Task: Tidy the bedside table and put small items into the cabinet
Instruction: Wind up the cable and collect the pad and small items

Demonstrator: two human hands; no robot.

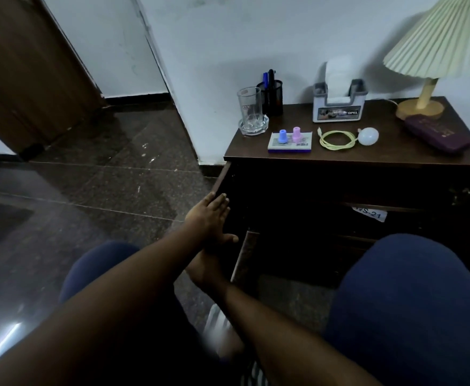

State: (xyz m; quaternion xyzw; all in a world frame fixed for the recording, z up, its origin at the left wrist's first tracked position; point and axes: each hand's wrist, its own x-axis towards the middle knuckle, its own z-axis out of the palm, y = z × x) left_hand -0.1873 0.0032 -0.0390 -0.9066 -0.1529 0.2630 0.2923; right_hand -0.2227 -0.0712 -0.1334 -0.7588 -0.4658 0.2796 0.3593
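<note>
My left hand [211,217] lies flat with its fingers apart against the outer face of the open left cabinet door [224,185]. My right hand [203,270] reaches under the left forearm to the door's lower part, and its fingers are hidden. On the bedside table top [367,157] lie a small white box [289,143] carrying a blue cap [283,136] and a pink cap [296,134], a coiled yellow cable [337,140], a white bulb [368,135] and a purple case [437,133]. The cabinet's inside [325,218] is dark.
At the back of the table stand a glass in a glass dish [252,115], a black pen holder [271,97], a tissue box [339,103] and a pleated lamp [423,104]. My knees in blue trousers flank the cabinet. Dark tiled floor and a wooden door lie to the left.
</note>
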